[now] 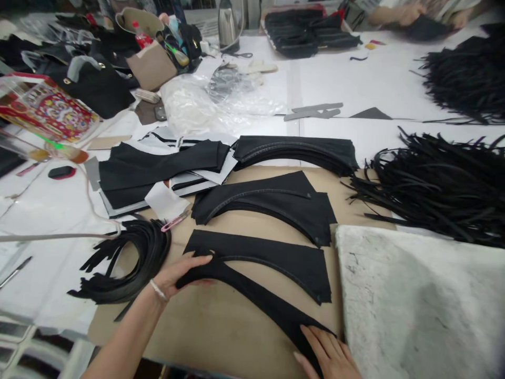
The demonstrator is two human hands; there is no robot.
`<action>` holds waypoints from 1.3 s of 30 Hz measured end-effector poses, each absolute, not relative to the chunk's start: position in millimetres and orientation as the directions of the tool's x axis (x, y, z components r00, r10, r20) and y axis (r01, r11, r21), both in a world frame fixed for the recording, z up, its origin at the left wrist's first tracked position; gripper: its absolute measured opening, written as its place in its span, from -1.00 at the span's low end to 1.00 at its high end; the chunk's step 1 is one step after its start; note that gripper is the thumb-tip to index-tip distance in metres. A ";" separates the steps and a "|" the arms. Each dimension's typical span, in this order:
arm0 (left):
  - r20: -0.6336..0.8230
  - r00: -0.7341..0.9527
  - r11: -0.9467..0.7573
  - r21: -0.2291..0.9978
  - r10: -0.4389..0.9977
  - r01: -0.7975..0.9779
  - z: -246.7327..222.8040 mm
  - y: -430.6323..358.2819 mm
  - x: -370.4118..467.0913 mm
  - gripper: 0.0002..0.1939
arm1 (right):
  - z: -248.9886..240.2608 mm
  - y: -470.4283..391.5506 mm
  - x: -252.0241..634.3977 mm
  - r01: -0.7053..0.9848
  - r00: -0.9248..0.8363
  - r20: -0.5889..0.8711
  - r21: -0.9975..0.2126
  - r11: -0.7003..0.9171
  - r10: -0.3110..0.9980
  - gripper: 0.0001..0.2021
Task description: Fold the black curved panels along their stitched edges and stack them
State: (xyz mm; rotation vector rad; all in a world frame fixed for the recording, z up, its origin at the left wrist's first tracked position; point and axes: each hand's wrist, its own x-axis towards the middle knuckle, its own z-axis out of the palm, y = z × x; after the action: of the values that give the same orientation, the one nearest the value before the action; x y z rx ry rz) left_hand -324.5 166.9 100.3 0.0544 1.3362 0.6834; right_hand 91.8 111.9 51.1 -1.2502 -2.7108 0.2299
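A curved black fabric piece (pixel 252 292) stretches between my hands over brown board (pixel 221 337). My left hand (pixel 183 271), with a bracelet at the wrist, pinches its left end, thumb on top. At its lower right end, my right hand (pixel 327 350) has fingers on top and the thumb at the near edge, closed on the piece. Just beyond lies a flat black panel (pixel 260 250) with a curved cutout edge. Farther back are a stack of similar panels (pixel 260 202) and another stack (pixel 295 150). Left of my left hand curls a bundle of black strips (pixel 153 258).
At right, a pale worn slab (pixel 422 300) borders the board, with a heap of black strips (pixel 442 184) behind it. Pink-handled snips (pixel 173 221) lie near a white scrap (pixel 165 202). Black bags (pixel 94 84) crowd the back left. Another person's hands (pixel 406 16) hold black material at the top right.
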 end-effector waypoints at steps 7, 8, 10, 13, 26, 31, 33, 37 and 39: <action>-0.856 -0.134 0.834 0.516 0.499 -0.193 98.9 132.9 -319.8 -0.63 | 50.7 104.7 82.7 0.956 -0.272 -0.204 -0.174 0.238 0.941 -0.63; -0.851 -0.138 0.830 0.526 0.507 -0.187 101.4 129.7 -319.7 -0.63 | 50.7 106.4 81.6 0.961 -0.251 -0.240 -0.178 0.211 0.938 -0.66; -0.857 -0.126 0.836 0.515 0.500 -0.190 107.2 124.4 -321.3 -0.62 | 51.9 111.4 79.7 0.964 -0.222 -0.313 -0.216 0.158 0.923 -0.76; -0.858 -0.110 0.838 0.514 0.502 -0.185 114.9 119.7 -328.6 -0.60 | 57.7 121.8 78.6 0.923 -0.238 -0.419 -0.379 0.070 0.876 -0.90; -0.799 -0.321 0.780 0.586 0.509 -0.221 106.5 155.0 -355.5 -0.51 | 72.3 219.8 78.1 0.525 -0.073 -0.544 -0.733 -0.432 0.836 -0.67; -0.739 -0.373 0.759 0.639 0.561 -0.124 86.6 165.8 -350.1 -0.52 | 50.1 238.0 71.9 0.648 0.072 -0.390 -0.682 -0.340 0.918 -0.59; -0.726 -0.397 0.764 0.639 0.562 -0.087 82.7 164.9 -348.5 -0.50 | 45.0 235.3 70.6 0.690 0.109 -0.346 -0.648 -0.322 0.932 -0.55; -0.717 -0.403 0.762 0.644 0.569 -0.069 80.5 158.8 -350.4 -0.51 | 45.0 228.0 70.7 0.740 0.134 -0.300 -0.603 -0.297 0.944 -0.49; -0.723 -0.408 0.763 0.640 0.558 -0.090 82.3 156.3 -353.8 -0.52 | 47.6 226.0 72.4 0.754 0.130 -0.287 -0.593 -0.283 0.949 -0.50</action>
State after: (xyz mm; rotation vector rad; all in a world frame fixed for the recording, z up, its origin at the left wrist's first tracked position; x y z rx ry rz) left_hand -353.8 156.3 82.3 0.3594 1.8673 0.7418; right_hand 72.4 226.0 47.6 -2.1092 -1.6584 0.9071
